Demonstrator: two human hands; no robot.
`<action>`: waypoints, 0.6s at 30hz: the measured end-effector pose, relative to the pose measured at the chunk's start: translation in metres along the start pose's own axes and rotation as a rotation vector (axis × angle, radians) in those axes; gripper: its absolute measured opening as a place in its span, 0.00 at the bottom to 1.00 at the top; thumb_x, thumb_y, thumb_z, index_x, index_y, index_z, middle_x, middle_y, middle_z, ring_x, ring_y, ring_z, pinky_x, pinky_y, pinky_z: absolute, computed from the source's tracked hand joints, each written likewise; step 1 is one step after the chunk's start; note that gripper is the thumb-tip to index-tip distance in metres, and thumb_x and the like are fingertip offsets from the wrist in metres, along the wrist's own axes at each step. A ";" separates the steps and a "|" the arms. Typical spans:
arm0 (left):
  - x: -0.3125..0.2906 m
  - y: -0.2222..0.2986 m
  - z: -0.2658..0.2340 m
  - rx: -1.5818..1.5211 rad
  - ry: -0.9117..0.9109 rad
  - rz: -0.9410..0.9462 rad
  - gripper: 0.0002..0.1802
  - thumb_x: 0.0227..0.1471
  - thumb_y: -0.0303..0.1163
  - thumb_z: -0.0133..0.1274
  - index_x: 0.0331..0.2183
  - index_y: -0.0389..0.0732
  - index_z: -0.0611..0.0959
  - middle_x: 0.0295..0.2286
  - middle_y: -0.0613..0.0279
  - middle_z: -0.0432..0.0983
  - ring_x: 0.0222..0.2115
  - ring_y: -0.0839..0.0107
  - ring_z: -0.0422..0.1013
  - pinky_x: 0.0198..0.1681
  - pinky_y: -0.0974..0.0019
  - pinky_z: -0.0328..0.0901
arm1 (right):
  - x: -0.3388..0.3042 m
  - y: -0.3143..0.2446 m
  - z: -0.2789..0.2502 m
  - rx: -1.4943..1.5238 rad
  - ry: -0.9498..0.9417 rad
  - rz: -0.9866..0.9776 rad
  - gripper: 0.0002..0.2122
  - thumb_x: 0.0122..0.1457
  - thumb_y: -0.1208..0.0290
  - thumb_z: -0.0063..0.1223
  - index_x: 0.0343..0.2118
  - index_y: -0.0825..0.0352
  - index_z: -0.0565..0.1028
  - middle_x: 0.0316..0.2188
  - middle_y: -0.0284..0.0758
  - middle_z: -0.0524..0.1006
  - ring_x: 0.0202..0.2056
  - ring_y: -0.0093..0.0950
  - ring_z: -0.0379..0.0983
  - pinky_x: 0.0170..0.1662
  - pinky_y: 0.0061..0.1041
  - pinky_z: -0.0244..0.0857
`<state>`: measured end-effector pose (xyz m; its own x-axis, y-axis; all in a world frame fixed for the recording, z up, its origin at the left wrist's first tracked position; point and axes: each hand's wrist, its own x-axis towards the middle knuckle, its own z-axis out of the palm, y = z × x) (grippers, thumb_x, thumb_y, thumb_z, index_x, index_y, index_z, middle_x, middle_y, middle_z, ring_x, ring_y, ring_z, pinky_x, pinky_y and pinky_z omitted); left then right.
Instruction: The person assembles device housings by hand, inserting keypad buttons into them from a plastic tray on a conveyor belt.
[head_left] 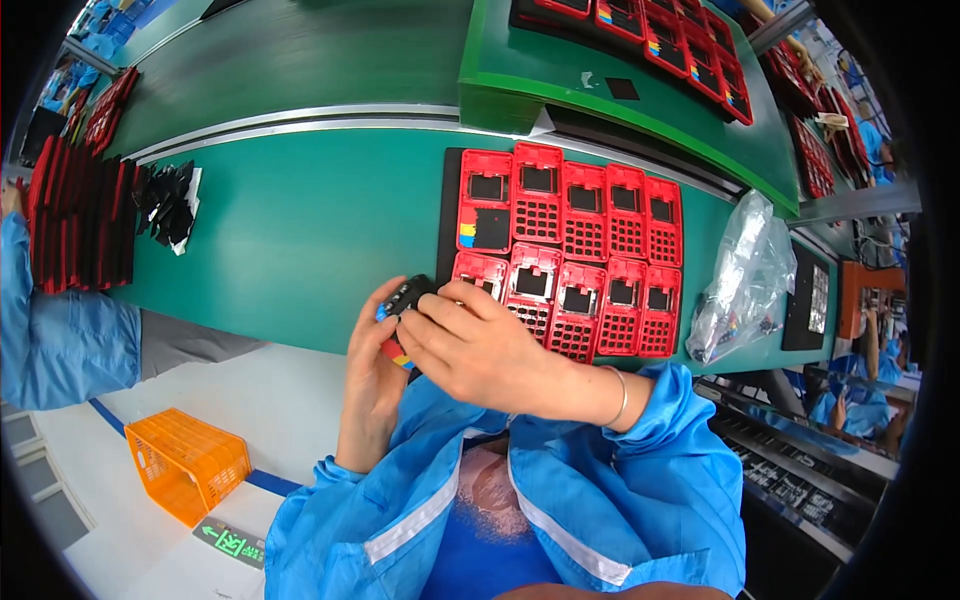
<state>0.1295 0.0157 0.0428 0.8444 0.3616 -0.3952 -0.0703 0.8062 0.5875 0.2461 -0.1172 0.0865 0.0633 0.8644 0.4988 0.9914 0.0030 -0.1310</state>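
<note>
Close to my chest, at the bench's front edge, my left hand (368,375) is wrapped round a small phone casing (397,350) with a black part on top and red, yellow and blue colouring on its side. The bent fingers of my right hand (470,345) press together against that casing's upper part and hide much of it. Just beyond my hands lie two rows of red phone front casings (585,225) with screen windows and keypad holes, on a black board (452,185). My right hand overlaps the nearest casings. One casing at the far left has a dark, colour-striped piece over its keypad.
A clear plastic bag (745,275) lies right of the casings. More red casings (665,40) sit on a raised green shelf (530,95). At left are stacked red-and-black trays (85,215), black scraps (168,205) and another person's blue sleeve (65,340). An orange crate (185,460) stands on the floor.
</note>
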 end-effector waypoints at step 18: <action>0.009 -0.003 -0.016 0.032 -0.003 0.029 0.31 0.62 0.30 0.50 0.63 0.32 0.64 0.57 0.42 0.69 0.55 0.50 0.72 0.57 0.56 0.73 | -0.054 0.117 -0.023 0.176 0.075 0.796 0.09 0.54 0.73 0.64 0.38 0.66 0.85 0.32 0.37 0.82 0.36 0.38 0.77 0.41 0.36 0.70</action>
<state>0.1289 0.0237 0.0261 0.8437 0.3836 -0.3756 -0.0782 0.7799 0.6209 0.3615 -0.1748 0.0644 0.7541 0.6051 0.2553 0.6144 -0.5127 -0.5997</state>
